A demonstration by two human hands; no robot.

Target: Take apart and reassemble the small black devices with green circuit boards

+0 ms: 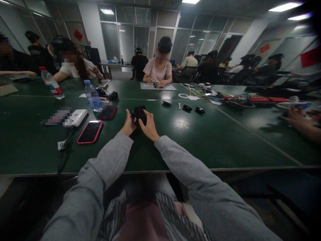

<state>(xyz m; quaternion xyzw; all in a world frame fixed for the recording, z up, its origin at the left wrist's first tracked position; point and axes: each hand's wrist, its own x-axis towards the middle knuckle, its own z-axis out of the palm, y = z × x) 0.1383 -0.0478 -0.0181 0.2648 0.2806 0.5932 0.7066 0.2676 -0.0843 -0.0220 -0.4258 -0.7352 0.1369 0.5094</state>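
Both my hands meet over the green table (pixel 205 140), just past its near edge. My left hand (pixel 128 125) and my right hand (pixel 149 126) are both closed around a small black object (pixel 139 113), held just above the tabletop. I cannot make out what the black object is. Grey sleeves cover both my forearms.
A pink-cased phone (pixel 90 131), a white power bank (pixel 76 117) with a cable, and two water bottles (pixel 92 96) lie to the left. Small black parts (pixel 187 107) and tape (pixel 183 95) sit ahead. A person in pink (pixel 158 68) sits opposite; another person's hand (pixel 298 118) rests at right.
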